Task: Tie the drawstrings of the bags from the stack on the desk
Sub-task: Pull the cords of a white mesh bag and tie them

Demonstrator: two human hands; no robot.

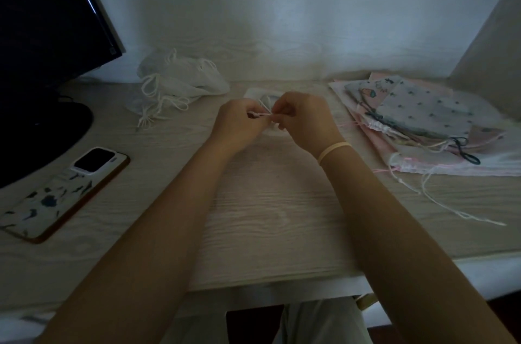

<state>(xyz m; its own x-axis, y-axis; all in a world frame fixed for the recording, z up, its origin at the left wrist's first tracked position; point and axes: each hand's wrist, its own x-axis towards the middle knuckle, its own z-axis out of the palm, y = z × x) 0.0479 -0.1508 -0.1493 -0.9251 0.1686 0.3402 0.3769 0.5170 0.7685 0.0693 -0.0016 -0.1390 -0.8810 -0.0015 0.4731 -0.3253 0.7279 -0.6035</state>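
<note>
Both hands meet mid-desk (pixel 270 202) – left hand (pixel 239 123) & right hand (pixel 304 120), fingers of each pinching the white drawstring (pixel 260 114) pulled taut between them, over a pale bag (pixel 260 95) lying flat just behind. Stack of patterned bags (pixel 428 118) at right, heap of white bags (pixel 177 81) back left – no legible writing on any. Phone (pixel 64 191) w/ dark monitor (pixel 48 33) far left; pale band on right wrist.

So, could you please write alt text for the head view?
Both hands, left hand and right hand, pinch a white drawstring over a desk. White bags lie to the left, patterned bags to the right, a phone nearer left.
</note>
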